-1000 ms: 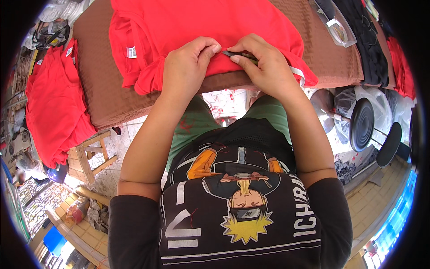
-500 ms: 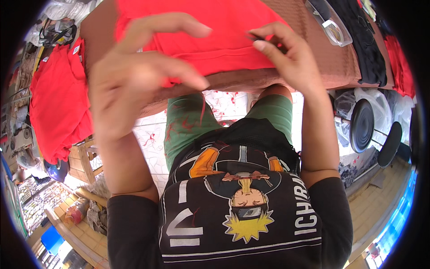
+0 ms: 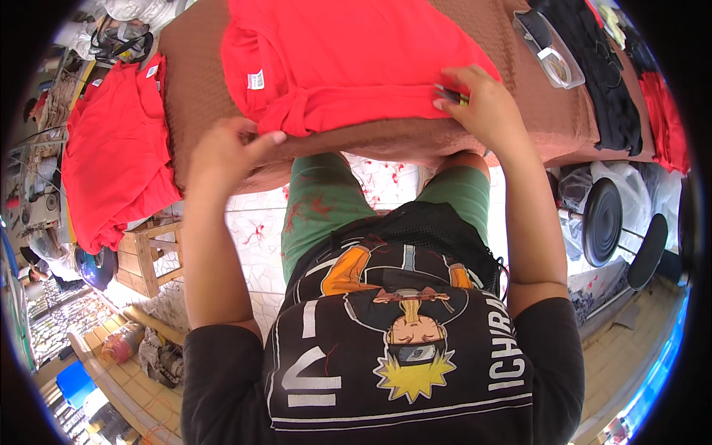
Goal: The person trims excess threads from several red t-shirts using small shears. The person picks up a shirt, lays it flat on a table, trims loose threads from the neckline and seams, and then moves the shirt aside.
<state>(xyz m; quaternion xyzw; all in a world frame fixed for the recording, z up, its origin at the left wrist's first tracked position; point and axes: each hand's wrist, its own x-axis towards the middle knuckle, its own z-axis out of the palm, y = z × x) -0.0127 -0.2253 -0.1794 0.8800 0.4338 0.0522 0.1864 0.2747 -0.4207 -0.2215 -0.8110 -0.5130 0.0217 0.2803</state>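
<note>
A red garment (image 3: pixel 371 55) with a white label lies on the brown-covered table before me, its folded hem band along the near edge. My left hand (image 3: pixel 226 152) is at the near left corner of this hem, the fabric's edge between thumb and curled fingers; part of the fingers is hidden. Over the right end of the hem, my right hand (image 3: pixel 480 104) is closed around a small dark pointed tool with a bit of yellow, which looks like thread snips (image 3: pixel 450 95). The rest of the tool is hidden in the palm.
More red garments (image 3: pixel 115 152) hang over the left side by a wooden stool (image 3: pixel 139 263). At the right are a clear plastic box (image 3: pixel 567 70), black cloth (image 3: pixel 604 81) and a round black stool seat (image 3: pixel 602 221). Red thread scraps (image 3: pixel 256 233) litter the white floor.
My left hand has come down from above the garment, fingers spread, to its near left corner. My right hand has lowered with the snips to the hem's right end.
</note>
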